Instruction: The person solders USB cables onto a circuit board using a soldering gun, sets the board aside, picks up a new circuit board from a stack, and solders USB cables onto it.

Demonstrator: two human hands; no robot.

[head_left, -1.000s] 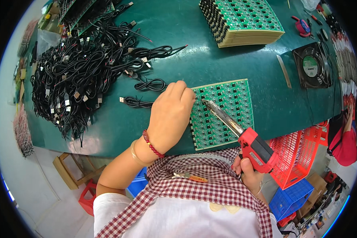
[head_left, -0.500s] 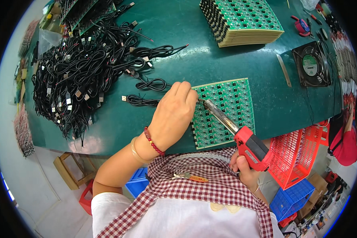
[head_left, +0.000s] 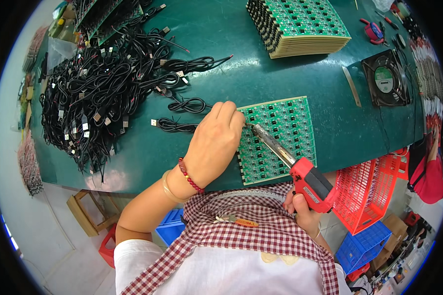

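Note:
A green circuit board panel (head_left: 285,142) lies flat on the table in front of me, dotted with rows of small black parts. My left hand (head_left: 219,135) is closed in a pinch at its upper left edge, on the end of a black USB cable (head_left: 174,125); the fingertips mostly hide that end. A second coiled cable (head_left: 189,104) lies just beyond, its end also running toward the board. My right hand (head_left: 302,209) grips the handle of a red soldering iron (head_left: 312,184). The iron's metal tip meets the board beside my left fingertips.
A big heap of black USB cables (head_left: 98,98) covers the table's left. At the back stands a stack of board panels (head_left: 305,29). To the right are a metal strip (head_left: 351,86), a black fan (head_left: 386,78) and pliers (head_left: 373,32). Red (head_left: 369,191) and blue crates (head_left: 362,248) stand below the edge.
Almost nothing differs. Both hands, the soldering iron and the board hold their places, with only a slight shift of the whole view.

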